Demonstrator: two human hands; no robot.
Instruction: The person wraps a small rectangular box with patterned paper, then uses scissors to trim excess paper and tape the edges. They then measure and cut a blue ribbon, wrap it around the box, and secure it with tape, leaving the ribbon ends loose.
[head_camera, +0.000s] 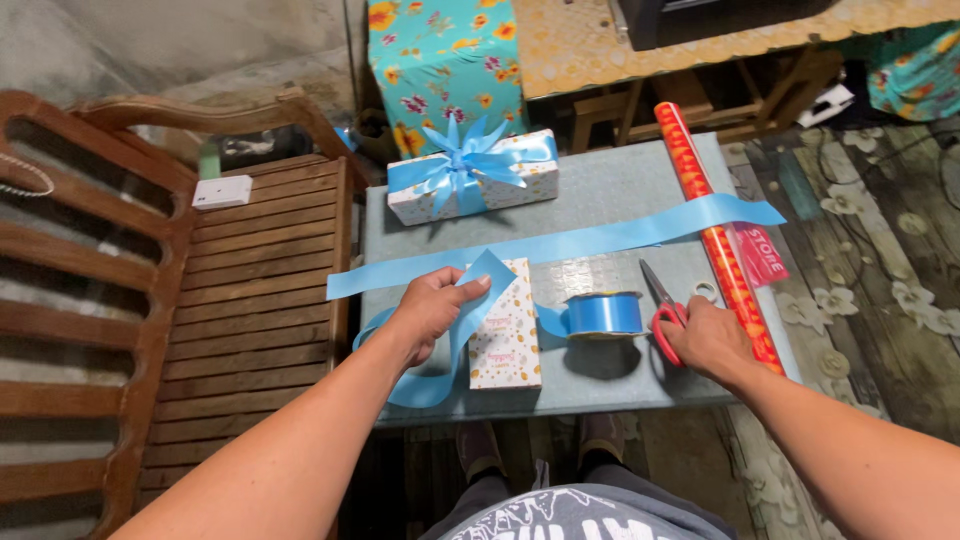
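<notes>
My left hand (432, 308) pinches a fold of light blue ribbon (600, 238) over the upper left corner of a small wrapped gift box (508, 335) lying on the grey table (610, 190). The ribbon runs in a long strip across the table and loops down under my left wrist. A spool of the same blue ribbon (603, 314) stands just right of the box. My right hand (712, 338) rests on the red-handled scissors (662, 312), fingers closed over the handles, blades pointing away from me.
A wrapped gift with a blue bow (472, 172) sits at the table's far left. A red roll of wrapping paper (715, 235) lies along the right edge. A wooden bench (250, 290) with a small white box (221, 191) stands to the left.
</notes>
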